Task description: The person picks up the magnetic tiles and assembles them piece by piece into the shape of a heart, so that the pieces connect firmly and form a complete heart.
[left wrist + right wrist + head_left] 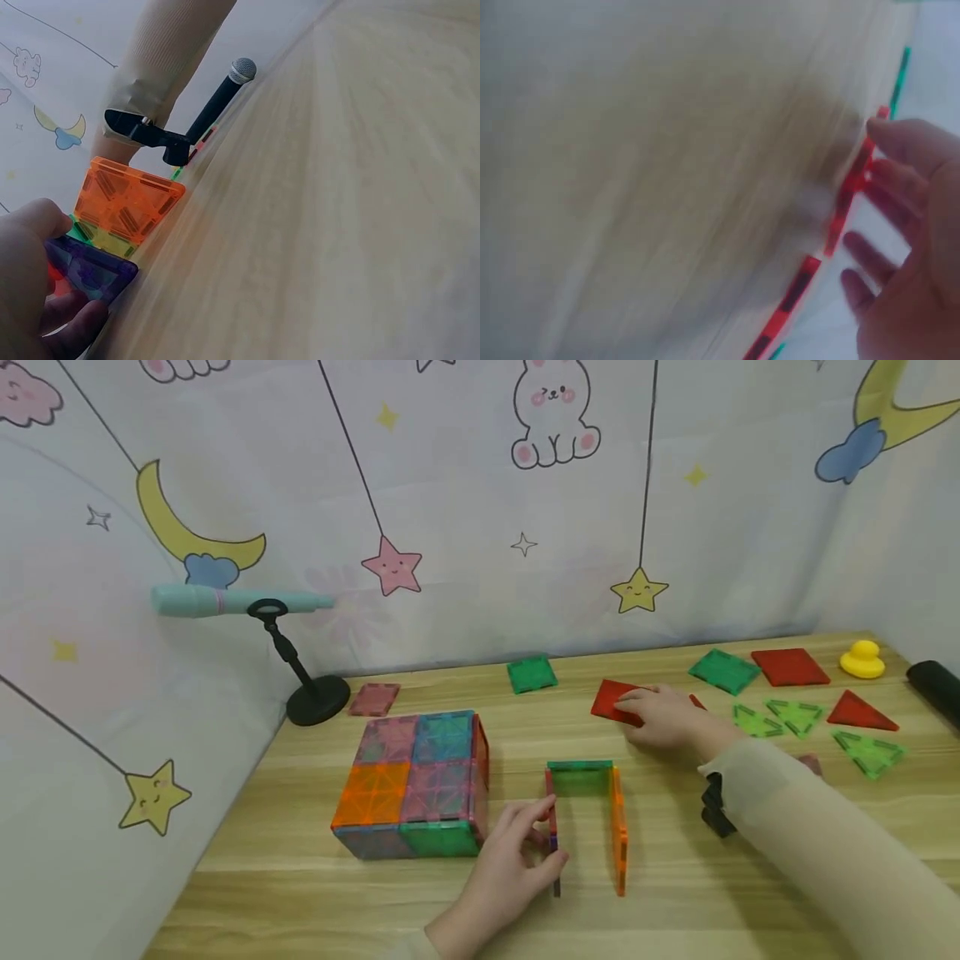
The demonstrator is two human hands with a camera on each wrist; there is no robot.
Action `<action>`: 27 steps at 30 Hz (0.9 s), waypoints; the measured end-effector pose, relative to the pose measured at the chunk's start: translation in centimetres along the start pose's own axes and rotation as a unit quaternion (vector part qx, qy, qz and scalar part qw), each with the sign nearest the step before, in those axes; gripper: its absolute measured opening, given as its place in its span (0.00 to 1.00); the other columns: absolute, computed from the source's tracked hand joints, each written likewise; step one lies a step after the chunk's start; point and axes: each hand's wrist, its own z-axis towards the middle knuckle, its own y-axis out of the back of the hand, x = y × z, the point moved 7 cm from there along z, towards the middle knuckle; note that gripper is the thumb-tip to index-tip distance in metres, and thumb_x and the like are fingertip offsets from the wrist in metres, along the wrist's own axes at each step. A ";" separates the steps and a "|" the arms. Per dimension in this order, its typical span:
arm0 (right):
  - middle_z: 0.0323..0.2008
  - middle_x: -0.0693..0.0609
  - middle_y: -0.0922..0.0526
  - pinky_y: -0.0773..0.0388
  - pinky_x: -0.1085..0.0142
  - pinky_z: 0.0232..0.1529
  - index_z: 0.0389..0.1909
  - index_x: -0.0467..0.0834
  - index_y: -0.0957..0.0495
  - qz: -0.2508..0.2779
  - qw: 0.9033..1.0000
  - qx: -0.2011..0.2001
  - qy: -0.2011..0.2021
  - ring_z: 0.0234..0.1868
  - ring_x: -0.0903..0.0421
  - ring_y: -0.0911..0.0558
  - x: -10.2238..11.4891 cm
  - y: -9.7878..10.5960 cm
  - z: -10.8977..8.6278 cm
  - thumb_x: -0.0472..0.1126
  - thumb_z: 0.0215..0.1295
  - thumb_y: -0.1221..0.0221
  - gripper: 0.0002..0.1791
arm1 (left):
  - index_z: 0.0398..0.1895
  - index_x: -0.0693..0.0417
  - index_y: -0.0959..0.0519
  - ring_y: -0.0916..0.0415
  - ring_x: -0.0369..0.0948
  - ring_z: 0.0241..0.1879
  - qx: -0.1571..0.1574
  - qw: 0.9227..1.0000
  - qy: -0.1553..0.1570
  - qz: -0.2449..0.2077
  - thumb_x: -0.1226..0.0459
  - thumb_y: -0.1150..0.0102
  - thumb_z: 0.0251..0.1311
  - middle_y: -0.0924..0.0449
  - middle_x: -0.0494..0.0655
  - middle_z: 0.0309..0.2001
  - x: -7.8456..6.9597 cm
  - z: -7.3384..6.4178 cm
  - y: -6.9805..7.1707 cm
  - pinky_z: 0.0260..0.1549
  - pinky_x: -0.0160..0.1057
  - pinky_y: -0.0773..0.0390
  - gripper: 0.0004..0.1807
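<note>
My left hand (504, 866) grips the left wall of a small three-sided build of magnetic tiles. A dark purple tile (91, 271) of that wall lies between its fingers in the left wrist view. Green tile (583, 775) forms the back wall and an orange tile (618, 837) the right wall; the front and top stand open. Farther back, my right hand (666, 720) holds a red square tile (609, 698) by its right part, fingers over the edge. That red tile looks edge-on in the blurred right wrist view, low at the tabletop.
Left of the build stands a box of coloured tiles (375, 793). Single squares, a pink one (375, 698) and a green one (532, 674), lie behind. Red and green tiles, a yellow duck (862, 660) and a microphone (217, 105) are at the right. A toy telescope (240, 601) stands back left.
</note>
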 end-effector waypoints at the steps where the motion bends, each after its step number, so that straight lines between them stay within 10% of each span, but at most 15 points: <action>1: 0.59 0.38 0.30 0.41 0.37 0.55 0.58 0.39 0.26 -0.005 1.000 -0.001 0.007 0.57 0.30 0.36 0.1 0.0 -0.1 0.42 0.61 0.42 0.24 | 0.65 0.53 0.33 0.26 0.39 0.38 0.000 1.000 0.000 0.000 0.67 0.37 0.56 0.32 0.46 0.49 0.0 0.0 0.0 0.23 0.28 0.25 0.31; 20: 0.48 0.36 0.26 0.28 0.50 0.40 0.53 0.39 0.26 0.040 0.998 -0.048 -0.027 0.45 0.40 0.28 -1.7 0.9 -0.8 0.50 0.49 0.35 0.30 | 0.65 0.53 0.34 0.27 0.38 0.37 0.006 1.000 0.014 -0.009 0.67 0.37 0.56 0.33 0.47 0.48 0.3 0.3 -0.4 0.21 0.29 0.25 0.32; 27: 0.48 0.40 0.24 0.28 0.49 0.48 0.53 0.32 0.31 0.107 0.986 -0.113 0.064 0.48 0.45 0.25 3.2 5.0 -3.3 0.45 0.48 0.32 0.34 | 0.68 0.54 0.39 0.27 0.38 0.39 0.000 0.998 0.045 -0.031 0.66 0.37 0.56 0.32 0.47 0.50 0.5 0.2 0.0 0.25 0.30 0.25 0.36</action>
